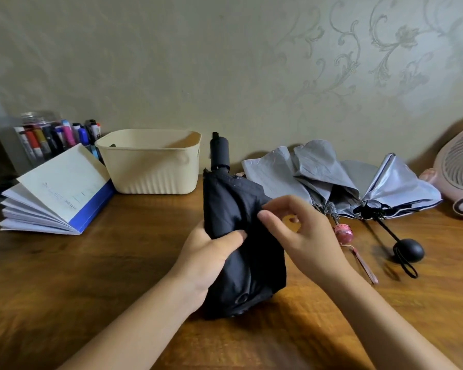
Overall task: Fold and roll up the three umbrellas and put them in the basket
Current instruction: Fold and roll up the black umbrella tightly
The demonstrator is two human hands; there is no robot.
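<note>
Black umbrella (238,236): collapsed, canopy loose and unrolled, held upright over the wooden bench (91,276) with its handle (219,150) pointing up; stood just right of the basket.

Left hand (209,259): grip wrapped around the black umbrella's lower canopy, thumb pressed across the cloth.

Right hand (302,233): thumb and forefinger pinched on a fold of the same canopy near its middle, other fingers curled loosely.

Basket (150,161): cream plastic, ribbed lower wall, open top, nothing visible inside.

Two grey umbrellas (340,177): lay right of the basket, beyond the black umbrella, canopies spread and unfolded; one had a pink handle (344,233), the other a round black handle (408,249).

Open book (56,193): left of the basket, touching it.

Jar of pens (56,137): behind the book.

Pink fan (460,169): far right of the basket.
</note>
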